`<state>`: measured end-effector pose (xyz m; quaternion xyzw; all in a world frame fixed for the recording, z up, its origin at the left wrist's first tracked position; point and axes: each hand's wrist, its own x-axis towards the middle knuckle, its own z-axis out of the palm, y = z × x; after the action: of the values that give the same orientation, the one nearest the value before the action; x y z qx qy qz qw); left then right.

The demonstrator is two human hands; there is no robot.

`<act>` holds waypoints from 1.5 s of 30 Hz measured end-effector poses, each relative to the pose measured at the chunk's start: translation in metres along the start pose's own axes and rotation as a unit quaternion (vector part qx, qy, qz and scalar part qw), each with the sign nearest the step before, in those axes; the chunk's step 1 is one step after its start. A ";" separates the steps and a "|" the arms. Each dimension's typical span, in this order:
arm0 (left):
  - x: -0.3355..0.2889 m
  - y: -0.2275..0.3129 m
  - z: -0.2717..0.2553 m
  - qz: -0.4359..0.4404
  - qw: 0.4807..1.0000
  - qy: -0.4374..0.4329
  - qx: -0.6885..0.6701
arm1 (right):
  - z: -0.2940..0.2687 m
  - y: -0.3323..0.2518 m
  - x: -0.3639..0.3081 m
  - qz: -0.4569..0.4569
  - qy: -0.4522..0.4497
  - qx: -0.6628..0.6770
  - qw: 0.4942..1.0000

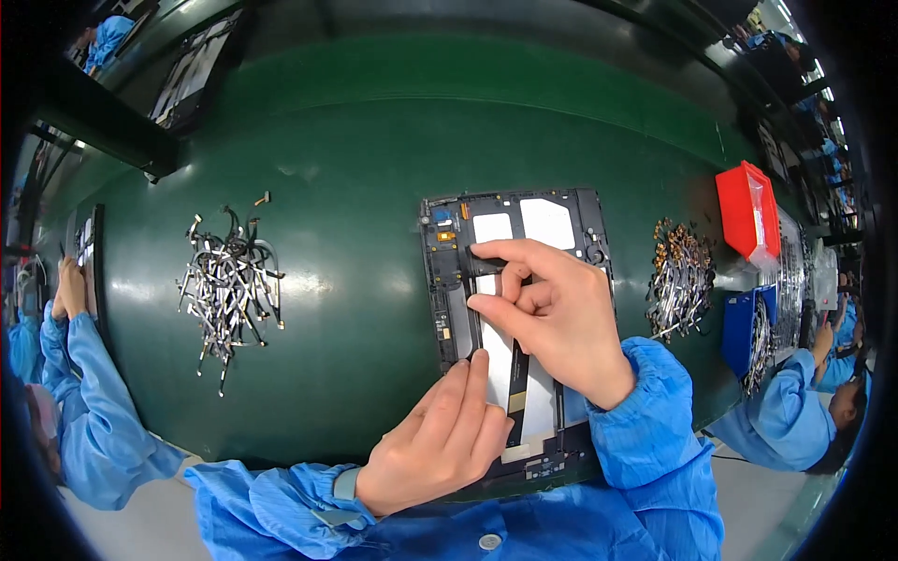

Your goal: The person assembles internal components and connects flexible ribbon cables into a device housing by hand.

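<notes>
An opened tablet (599, 224) lies on the green table in front of me, with white panels, a dark frame and small circuit parts showing. My right hand (561, 318) is over its middle. The index finger and thumb are apart, their tips along a thin black strip (473, 323) on the tablet's left part; the other fingers curl inward. Lower down, my left hand (435, 435) has its fingers pressed together, tips at the strip's lower end. Its thumb is hidden, and I cannot see what lies under the fingertips.
To the left is a pile of white and black flat cables (229, 290); another cable pile (681, 276) lies right of the tablet. Farther right are a red bin (748, 210) and a blue bin (739, 327). Co-workers in blue sit at both sides. A dark post (112, 117) rises at left.
</notes>
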<state>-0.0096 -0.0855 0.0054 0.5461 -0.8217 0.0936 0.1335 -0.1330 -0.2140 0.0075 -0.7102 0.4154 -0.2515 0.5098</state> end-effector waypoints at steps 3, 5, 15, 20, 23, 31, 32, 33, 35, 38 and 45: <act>0.001 0.002 0.000 -0.005 1.000 0.002 -0.004 | 0.002 0.001 0.002 0.005 0.016 0.005 1.000; 0.001 0.002 -0.003 -0.008 1.000 0.005 -0.001 | 0.004 -0.003 0.002 0.039 0.041 -0.007 0.998; -0.001 0.003 -0.006 -0.004 1.000 0.008 -0.013 | 0.001 -0.001 -0.044 -0.270 -0.008 -0.326 0.906; -0.004 0.005 -0.008 0.006 1.000 -0.014 -0.025 | 0.002 -0.007 -0.028 -0.267 0.021 -0.441 0.856; -0.007 -0.002 -0.007 -0.001 0.996 -0.005 -0.087 | -0.005 -0.010 -0.035 -0.249 0.017 -0.435 0.865; -0.046 -0.020 -0.019 -0.106 0.970 -0.039 -0.216 | -0.040 0.007 -0.112 -0.020 0.097 -0.336 0.937; -0.045 -0.019 -0.015 -0.128 0.953 -0.036 -0.271 | -0.038 0.010 -0.114 -0.008 0.095 -0.360 0.928; -0.044 -0.018 -0.013 -0.150 0.935 -0.032 -0.321 | -0.035 0.013 -0.113 0.001 0.094 -0.381 0.920; -0.047 -0.011 -0.012 -0.176 0.914 -0.034 -0.364 | -0.033 0.013 -0.109 0.010 0.111 -0.343 0.933; -0.040 -0.009 -0.004 -0.192 0.827 0.013 -0.528 | -0.048 0.020 -0.114 0.024 0.120 -0.118 0.985; 0.001 -0.094 -0.027 -0.177 0.933 0.065 -0.306 | -0.065 -0.038 -0.021 -0.038 0.082 0.203 0.975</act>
<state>0.0798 -0.1147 0.0320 0.6081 -0.6899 -0.1525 0.3620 -0.1822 -0.2244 0.0673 -0.5843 0.3688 -0.4075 0.5972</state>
